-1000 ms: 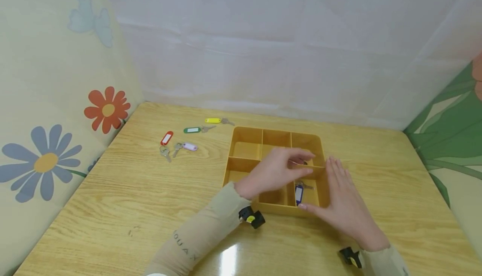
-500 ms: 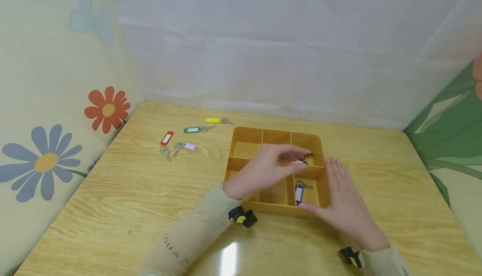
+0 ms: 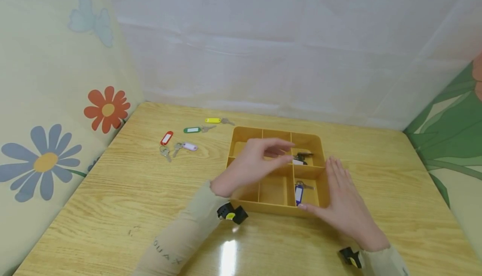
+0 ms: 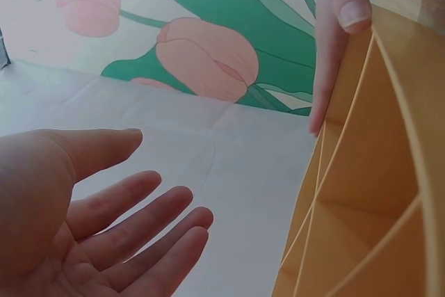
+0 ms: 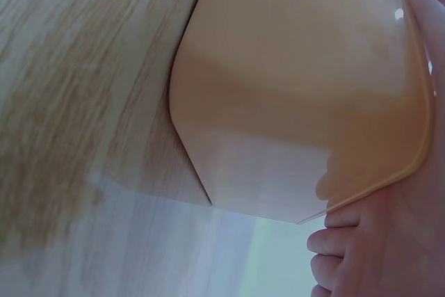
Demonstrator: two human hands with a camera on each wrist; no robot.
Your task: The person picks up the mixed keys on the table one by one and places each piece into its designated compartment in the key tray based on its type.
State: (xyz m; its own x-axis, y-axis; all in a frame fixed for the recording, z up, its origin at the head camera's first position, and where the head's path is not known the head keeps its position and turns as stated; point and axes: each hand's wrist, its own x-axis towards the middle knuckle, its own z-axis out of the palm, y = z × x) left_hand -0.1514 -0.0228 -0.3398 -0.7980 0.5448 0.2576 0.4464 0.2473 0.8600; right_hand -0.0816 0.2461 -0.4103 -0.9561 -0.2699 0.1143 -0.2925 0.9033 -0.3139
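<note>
A yellow divided tray (image 3: 275, 209) stands on the table. My left hand (image 3: 260, 157) hovers over its middle compartments, fingers spread and holding nothing, as the left wrist view also shows. In the back right compartment lies a key with a black tag (image 3: 300, 162), just right of the left fingertips and partly overlapped by the divider. A key with a blue tag (image 3: 299, 194) lies in the front right compartment. My right hand (image 3: 346, 205) rests against the tray's front right corner, fingers straight along the side wall and thumb at the front rim.
Left of the tray, keys with a red tag (image 3: 167, 138), a lilac tag (image 3: 190, 146), a green tag (image 3: 192, 130) and a yellow tag (image 3: 212, 120) lie on the wooden table (image 3: 113, 209). A white cloth (image 3: 263, 50) hangs behind.
My left hand has let go of the black-tagged key in the back right compartment and drawn back to the left. The right hand and the tray have stayed put.
</note>
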